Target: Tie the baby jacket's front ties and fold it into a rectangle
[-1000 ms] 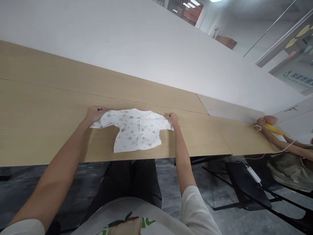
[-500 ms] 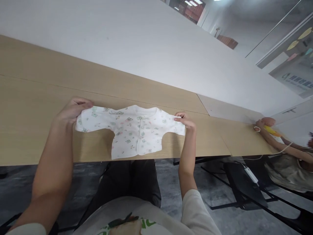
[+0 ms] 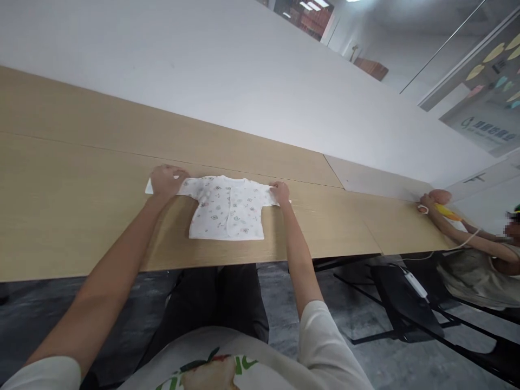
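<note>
A small white baby shirt [image 3: 227,210] with a scattered print lies front up on the wooden table [image 3: 81,216], its sleeves stretched out to both sides. My left hand [image 3: 166,181] is closed on the sleeve at the left and covers part of it; the cuff end sticks out beyond the hand. At the other sleeve, near its cuff, my right hand [image 3: 280,192] has its fingers bent around the cloth. The shirt's neckline faces away from me and its hem lies toward the table's near edge.
A white partition [image 3: 227,81] rises behind the table. At the far right another person [image 3: 471,238] reaches toward a doll [image 3: 441,196] with yellow clothing on the table. Black folding chairs [image 3: 406,303] stand on the right, one with a white power strip [image 3: 416,284] on it.
The shirt has gone from being held up by its sleeves to lying flat on the table, farther from the near edge. Both hands have moved inward, the left one the most.
</note>
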`<act>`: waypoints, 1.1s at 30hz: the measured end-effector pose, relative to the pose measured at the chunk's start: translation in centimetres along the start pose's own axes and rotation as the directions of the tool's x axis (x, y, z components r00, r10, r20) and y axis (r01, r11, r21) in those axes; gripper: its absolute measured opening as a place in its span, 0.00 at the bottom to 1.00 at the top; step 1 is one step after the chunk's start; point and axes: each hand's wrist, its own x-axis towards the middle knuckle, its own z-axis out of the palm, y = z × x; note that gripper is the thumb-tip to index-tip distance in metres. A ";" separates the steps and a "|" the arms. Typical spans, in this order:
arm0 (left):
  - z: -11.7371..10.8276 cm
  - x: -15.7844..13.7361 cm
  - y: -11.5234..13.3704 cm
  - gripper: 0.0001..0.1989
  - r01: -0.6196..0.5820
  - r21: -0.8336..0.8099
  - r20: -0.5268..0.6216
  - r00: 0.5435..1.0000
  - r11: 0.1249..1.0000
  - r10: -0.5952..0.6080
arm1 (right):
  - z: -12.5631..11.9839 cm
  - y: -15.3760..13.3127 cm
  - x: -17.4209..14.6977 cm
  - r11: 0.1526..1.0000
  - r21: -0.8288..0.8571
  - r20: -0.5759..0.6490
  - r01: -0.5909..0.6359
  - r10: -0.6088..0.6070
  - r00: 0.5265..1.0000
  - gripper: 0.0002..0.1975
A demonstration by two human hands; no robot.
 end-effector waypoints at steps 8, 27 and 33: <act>6.1 -3.7 4.1 0.24 -0.187 0.008 0.229 0.957 0.982 0.180 | 5.4 -2.9 -5.1 0.951 -0.157 0.120 0.264 -0.247 0.961 0.22; 6.1 -5.1 3.2 0.27 -0.140 0.100 0.228 0.967 0.985 0.114 | 3.2 0.9 -5.4 0.966 -0.251 0.115 0.066 -0.038 0.993 0.28; 7.6 -3.5 7.2 0.21 -0.249 0.088 0.341 0.917 0.965 0.206 | 5.4 -6.2 -4.4 0.959 -0.092 0.149 0.268 -0.253 0.956 0.20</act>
